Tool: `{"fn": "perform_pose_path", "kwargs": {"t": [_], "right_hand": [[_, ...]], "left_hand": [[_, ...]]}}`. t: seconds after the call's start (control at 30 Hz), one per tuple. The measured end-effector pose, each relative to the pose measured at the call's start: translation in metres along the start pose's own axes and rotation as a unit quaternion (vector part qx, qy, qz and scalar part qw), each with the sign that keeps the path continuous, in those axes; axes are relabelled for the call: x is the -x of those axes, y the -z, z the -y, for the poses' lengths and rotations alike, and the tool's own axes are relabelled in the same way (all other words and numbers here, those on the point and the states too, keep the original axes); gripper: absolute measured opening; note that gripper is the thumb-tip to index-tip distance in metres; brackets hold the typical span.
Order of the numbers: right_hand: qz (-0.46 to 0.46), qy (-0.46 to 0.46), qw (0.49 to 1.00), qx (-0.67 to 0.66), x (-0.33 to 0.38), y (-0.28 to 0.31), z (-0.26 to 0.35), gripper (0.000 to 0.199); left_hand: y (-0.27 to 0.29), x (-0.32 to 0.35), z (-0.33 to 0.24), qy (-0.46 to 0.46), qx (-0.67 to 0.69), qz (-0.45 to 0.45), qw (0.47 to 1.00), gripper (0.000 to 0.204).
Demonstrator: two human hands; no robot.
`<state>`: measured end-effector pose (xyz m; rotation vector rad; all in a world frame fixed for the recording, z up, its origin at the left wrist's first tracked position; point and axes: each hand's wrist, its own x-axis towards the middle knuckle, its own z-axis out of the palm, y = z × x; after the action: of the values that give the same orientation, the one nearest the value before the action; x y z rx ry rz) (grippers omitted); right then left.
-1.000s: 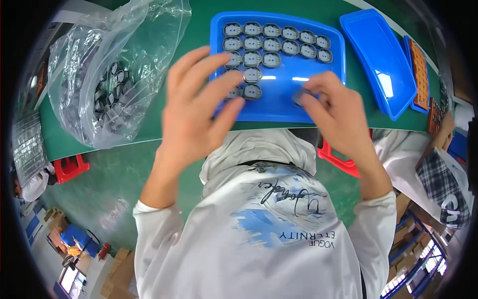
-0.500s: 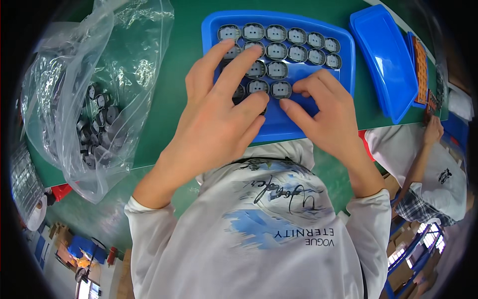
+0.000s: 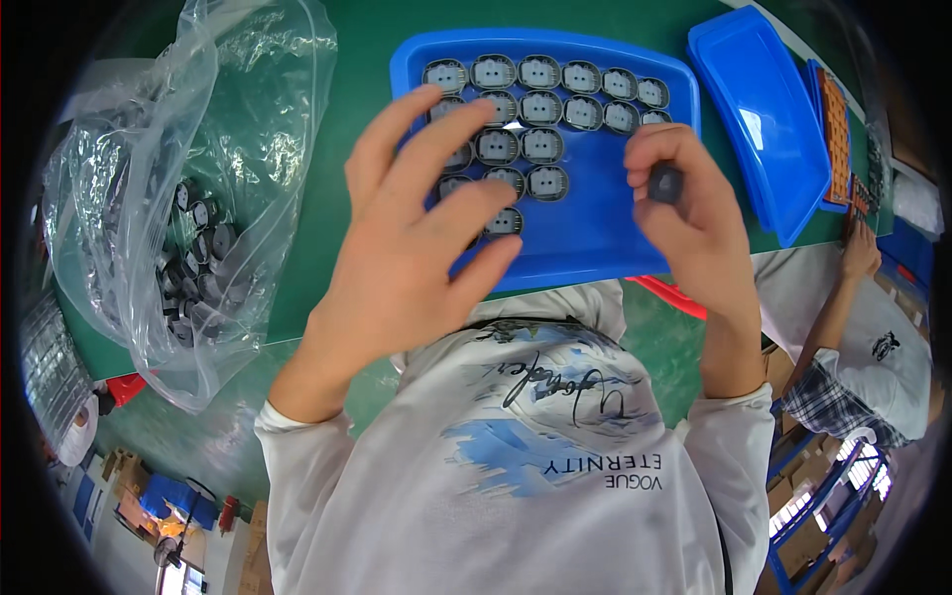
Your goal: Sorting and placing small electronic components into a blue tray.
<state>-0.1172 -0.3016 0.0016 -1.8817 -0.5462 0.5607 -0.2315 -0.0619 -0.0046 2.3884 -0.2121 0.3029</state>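
Observation:
In the blue tray (image 3: 605, 238) sit several small oval grey parts (image 3: 540, 107) with pale inner faces, set in rows. My left hand (image 3: 412, 233) hovers over the tray's left side with its fingers spread. Its fingertips lie over some of the parts; whether they touch is unclear. At the tray's right side my right hand (image 3: 699, 238) is closed around a dark grey rounded piece (image 3: 665, 183). One end of that piece pokes out between thumb and fingers, and the rest is hidden.
A clear plastic bag (image 3: 288, 188) with loose dark parts (image 3: 198, 268) lies at left on the green table (image 3: 362, 59). Stacked blue trays (image 3: 759, 119) and an orange slotted tray (image 3: 838, 139) stand at right. Another person's hand (image 3: 861, 253) is beyond them.
My right hand has drawn back to the right from the part in the fourth row, and a dark piece now shows in it. The tray has shifted slightly left, along with my left hand.

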Motion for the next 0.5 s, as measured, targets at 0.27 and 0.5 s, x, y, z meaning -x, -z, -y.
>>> {"fn": "perform_pose_path", "kwargs": {"t": [0.27, 0.5], "right_hand": [[-0.012, -0.049, 0.995, 0.083, 0.008, 0.005, 0.008, 0.033], [-0.014, 0.136, 0.958, 0.254, 0.005, -0.010, -0.003, 0.044]], "left_hand": [[0.019, -0.005, 0.031, 0.005, -0.025, -0.113, 0.993, 0.022], [0.031, 0.015, 0.047, 0.163, -0.004, -0.169, 0.972, 0.020]]}}
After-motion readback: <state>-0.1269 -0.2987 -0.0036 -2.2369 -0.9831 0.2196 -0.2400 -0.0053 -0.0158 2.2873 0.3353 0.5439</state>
